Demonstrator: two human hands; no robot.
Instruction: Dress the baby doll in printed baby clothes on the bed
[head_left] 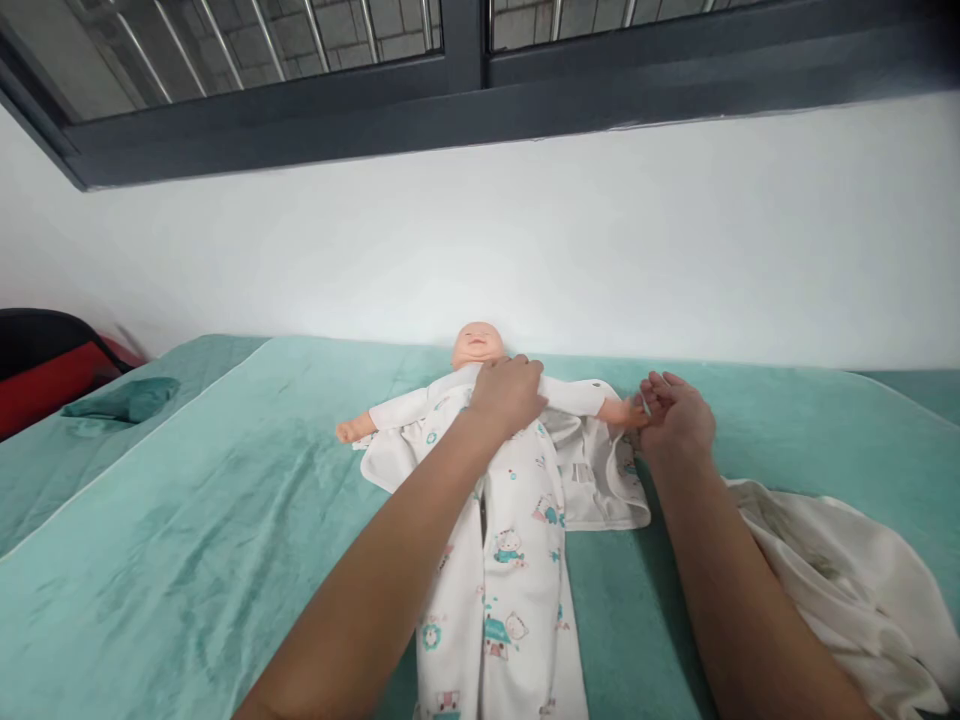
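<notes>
Head view, with a clock face centred on the chest of the doll (478,344): the doll lies face up on a green sheet (225,520), its head at twelve near the white wall (675,240), probably so that the body runs lengthwise toward the person and both arms are within easy reach. Its printed garment (517,560) stretches down to six, and open panels fan out at eight and four beneath the doll's arms, seemingly spread flat so the cloth does not bunch around the body. The person's left hand (511,392) rests over the chest at the centre, fingers curled and close together; the fingertips are hidden, so I cannot tell whether they pinch fabric or only press, though the placement would suit steadying the torso. At three, the right hand (681,418) meets the doll's hand (631,412), its fingers bent and held close together; whether they actually pinch it is unclear. That contact, at the end of an outstretched white sleeve (574,396), would hold the arm straight and away from the body. Toward nine, the other small hand (355,429) lies free on its side of the sheet. A rumpled pale cloth (862,580) sits around four, beside the right forearm, perhaps put there to leave room around the doll.
</notes>
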